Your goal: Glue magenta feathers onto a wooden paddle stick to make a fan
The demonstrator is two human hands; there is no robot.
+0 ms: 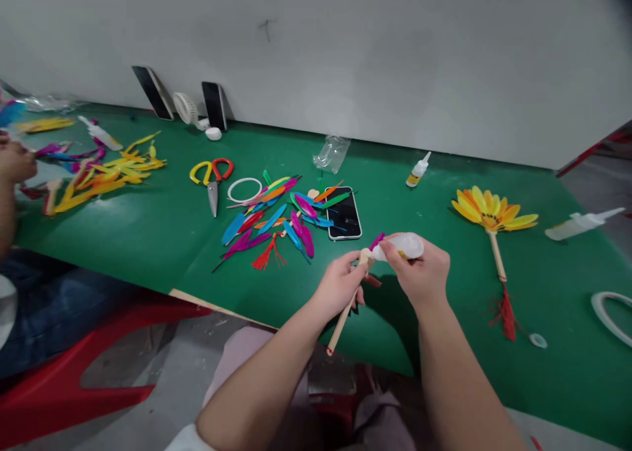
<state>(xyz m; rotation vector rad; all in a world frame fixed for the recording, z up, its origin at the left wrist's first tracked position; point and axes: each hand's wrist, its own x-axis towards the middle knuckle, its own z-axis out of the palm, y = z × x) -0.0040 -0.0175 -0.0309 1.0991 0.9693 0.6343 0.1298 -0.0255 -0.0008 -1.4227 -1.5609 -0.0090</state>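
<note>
My left hand [340, 283] is closed round a pale wooden fan handle [342, 326], its narrow end pointing down toward the table's front edge. In my right hand [424, 270] is a white glue bottle [409, 244], tipped so that its nozzle meets the top of the handle. A magenta feather [378, 240] shows just behind the nozzle; whether it is fixed to the handle I cannot tell. Loose coloured feathers [271, 220] lie in a pile to the left, with a red tassel [269, 253] at their near side. Some feathers overlap a phone [348, 224].
Scissors [212, 181] and a white ring [245, 189] lie left. A yellow feather fan [494, 211], another glue bottle [577, 224] and a tape roll [609, 313] are right. A small glue bottle [417, 171] stands behind. At far left, a person's hand [14, 158] is near yellow feathers [108, 178].
</note>
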